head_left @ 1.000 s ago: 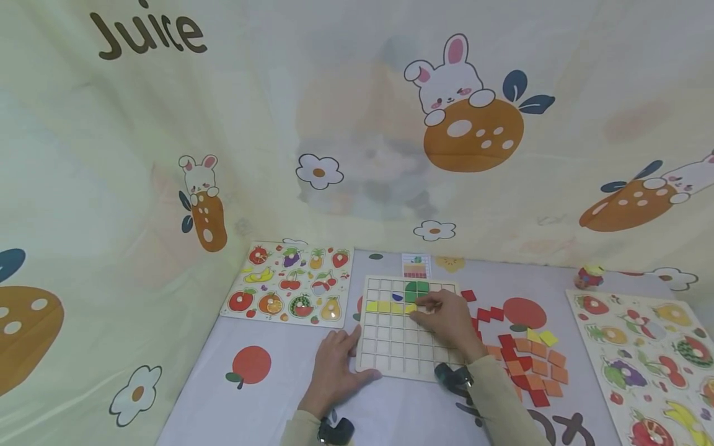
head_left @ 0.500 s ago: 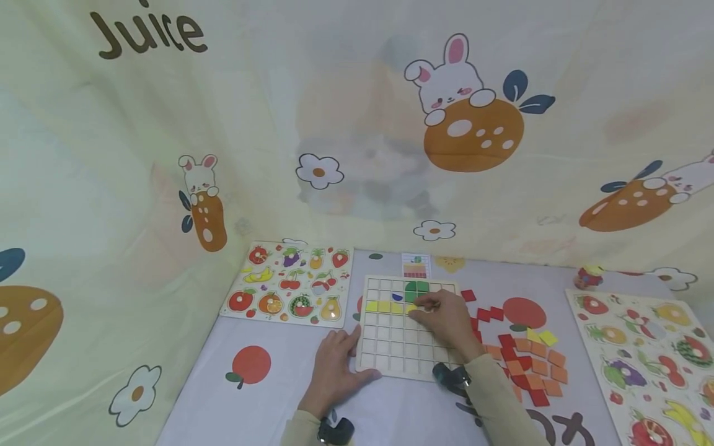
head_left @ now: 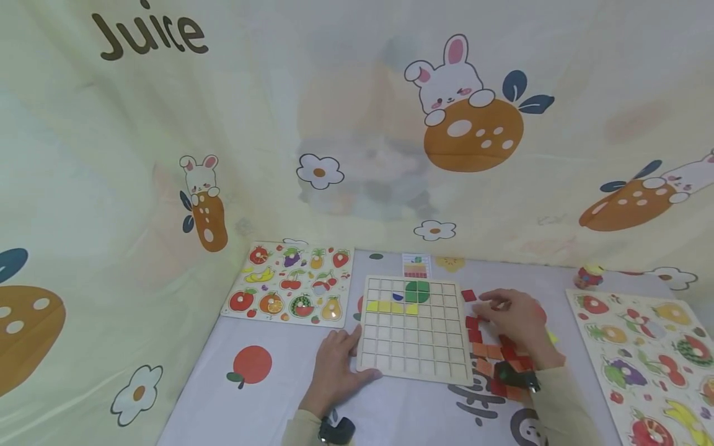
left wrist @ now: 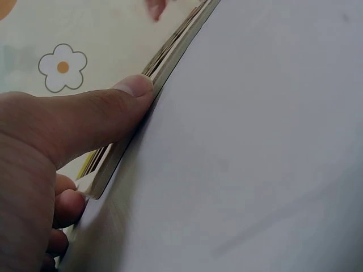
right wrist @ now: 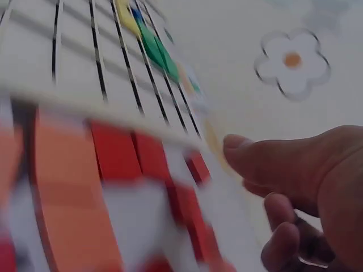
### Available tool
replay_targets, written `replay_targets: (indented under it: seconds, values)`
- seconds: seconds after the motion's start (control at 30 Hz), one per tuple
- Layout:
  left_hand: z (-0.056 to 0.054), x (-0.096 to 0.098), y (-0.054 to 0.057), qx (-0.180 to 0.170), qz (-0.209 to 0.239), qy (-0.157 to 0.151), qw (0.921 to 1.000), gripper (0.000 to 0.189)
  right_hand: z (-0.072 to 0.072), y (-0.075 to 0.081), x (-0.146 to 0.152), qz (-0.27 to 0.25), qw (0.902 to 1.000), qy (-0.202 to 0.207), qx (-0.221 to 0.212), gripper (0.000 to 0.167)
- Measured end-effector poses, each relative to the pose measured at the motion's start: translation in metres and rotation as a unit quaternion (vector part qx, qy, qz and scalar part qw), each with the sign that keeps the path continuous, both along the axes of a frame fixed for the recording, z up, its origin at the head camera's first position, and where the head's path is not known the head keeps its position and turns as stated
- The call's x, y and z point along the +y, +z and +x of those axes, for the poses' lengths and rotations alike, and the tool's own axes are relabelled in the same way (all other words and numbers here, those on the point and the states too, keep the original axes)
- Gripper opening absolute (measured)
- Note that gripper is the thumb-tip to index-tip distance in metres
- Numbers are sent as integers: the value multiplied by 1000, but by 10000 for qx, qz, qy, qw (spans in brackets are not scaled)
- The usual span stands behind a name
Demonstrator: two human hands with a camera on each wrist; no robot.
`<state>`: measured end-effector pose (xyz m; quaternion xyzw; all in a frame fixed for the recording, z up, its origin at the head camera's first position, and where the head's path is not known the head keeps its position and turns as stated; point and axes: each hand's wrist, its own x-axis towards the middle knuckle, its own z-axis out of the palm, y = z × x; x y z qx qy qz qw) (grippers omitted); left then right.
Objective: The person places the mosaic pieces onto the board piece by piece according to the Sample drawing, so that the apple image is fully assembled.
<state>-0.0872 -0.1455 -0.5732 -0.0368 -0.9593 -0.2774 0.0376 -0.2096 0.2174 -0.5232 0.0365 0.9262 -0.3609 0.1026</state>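
A pale wooden grid board (head_left: 413, 347) lies on the table. In its upper cells sit a row of yellow square tiles (head_left: 385, 306), a blue half-circle piece (head_left: 398, 297) and several green pieces (head_left: 417, 291). My left hand (head_left: 337, 371) grips the board's near left corner; the left wrist view shows the thumb along its edge (left wrist: 176, 59) and fingers bent at the corner. My right hand (head_left: 513, 313) is over the loose tiles right of the board, fingers bent and nothing visible between them. Red tiles (right wrist: 116, 150) and orange tiles (right wrist: 74, 204) lie below it in the right wrist view.
Fruit puzzle boards lie at the left (head_left: 287, 285) and right (head_left: 647, 359). Behind the grid board is a small picture card (head_left: 416, 266). A small figurine (head_left: 590, 277) stands at the back right. A printed cloth curtain (head_left: 251, 124) rises behind the table.
My right hand has left the yellow tile at the row's right end and moved right over the loose tiles. That yellow tile now shows uncovered in its cell. My left hand has stayed put.
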Motion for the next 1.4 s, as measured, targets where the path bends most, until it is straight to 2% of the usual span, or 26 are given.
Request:
replay_targets:
  seconds: [0.23,0.43,0.6,0.77,0.87,1.0,1.23,1.3,1.4]
  values:
    - [-2,-3,0,7,-3,2,10000,100,13,1,81,846,9963,-86,123,77]
    - [-4,-5,-1,72,-50,30,10000,100,19,-1,110,1002,9932,-118,-587,75]
    - [-4,-5,-1,73,-35,33,10000,99,21,-5,112,1012,9930,-40,-604,61]
    - [-3,-4,-3,21,37,5,10000,99,21,-7,111,1088,9927,51,-516,56]
    - [-2,-3,-4,-82,59,28,9999,100,22,-10,113,1012,9942,214,-306,53]
    - [-1,-1,-2,-181,111,43,9998,99,24,-15,113,907,9950,335,249,50]
    - [1,2,1,-140,99,41,9998,99,30,-20,88,118,9955,-211,917,60]
    - [1,2,0,-94,78,38,9999,99,30,-22,76,-110,9943,-357,1002,61]
    - [0,2,0,-39,63,32,10000,99,28,-24,55,-545,9934,-546,851,62]
